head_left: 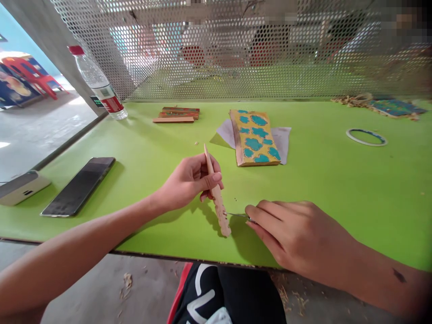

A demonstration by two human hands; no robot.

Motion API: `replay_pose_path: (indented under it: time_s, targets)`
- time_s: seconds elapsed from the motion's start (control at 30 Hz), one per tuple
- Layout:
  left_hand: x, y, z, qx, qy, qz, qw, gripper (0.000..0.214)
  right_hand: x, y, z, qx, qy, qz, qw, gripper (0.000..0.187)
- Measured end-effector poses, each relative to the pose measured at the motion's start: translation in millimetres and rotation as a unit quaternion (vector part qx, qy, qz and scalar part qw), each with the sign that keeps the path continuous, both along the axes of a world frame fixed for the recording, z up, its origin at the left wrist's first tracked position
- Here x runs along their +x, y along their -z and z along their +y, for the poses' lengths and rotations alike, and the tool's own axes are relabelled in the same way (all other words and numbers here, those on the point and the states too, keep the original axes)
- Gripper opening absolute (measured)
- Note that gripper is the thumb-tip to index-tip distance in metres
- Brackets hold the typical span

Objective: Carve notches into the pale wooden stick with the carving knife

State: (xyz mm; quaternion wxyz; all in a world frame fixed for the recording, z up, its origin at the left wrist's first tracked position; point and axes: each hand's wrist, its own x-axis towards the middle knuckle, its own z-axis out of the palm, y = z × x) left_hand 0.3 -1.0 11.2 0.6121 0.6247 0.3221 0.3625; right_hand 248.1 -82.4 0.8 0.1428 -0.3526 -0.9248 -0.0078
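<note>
My left hand [199,177] pinches a thin, pale wooden strip [221,215], holding it at a slant over the green table. The strip's lower part has scalloped, carved edges, and its upper end tapers to a point. From the right, my right hand [286,229] is closed around a small tool with a thin metal shaft [237,214], whose tip touches the strip near a small notch or hole. Most of the tool's handle is hidden in my fingers, so its exact kind does not show.
Behind my hands lies a yellow block with teal patches [258,137] on pale paper [283,139]. Wooden strips [177,115], a bottle [99,85], two phones [79,186] and a tape roll [366,137] are around it. A perforated metal screen [216,81] borders the table's back.
</note>
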Motion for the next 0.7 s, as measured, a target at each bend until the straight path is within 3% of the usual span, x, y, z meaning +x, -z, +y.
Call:
replay_pose_path:
  time_s: [0.3,0.53,0.7]
  targets:
    - [-0.8,0.3,2.1,0.002,0.005,-0.009,1.000,0.040,-1.9,3.3,-0.7,0.053,0.007,0.024,0.998,0.016]
    - [-0.5,1.6,3.6,-0.002,0.006,-0.013,1.000,0.041,-0.4,1.4,5.0,-0.072,0.027,0.067,0.995,0.018]
    - [-1.3,3.8,4.3,0.000,0.010,-0.019,1.000,0.039,0.5,0.0,9.1,-0.114,0.019,0.078,0.990,0.016]
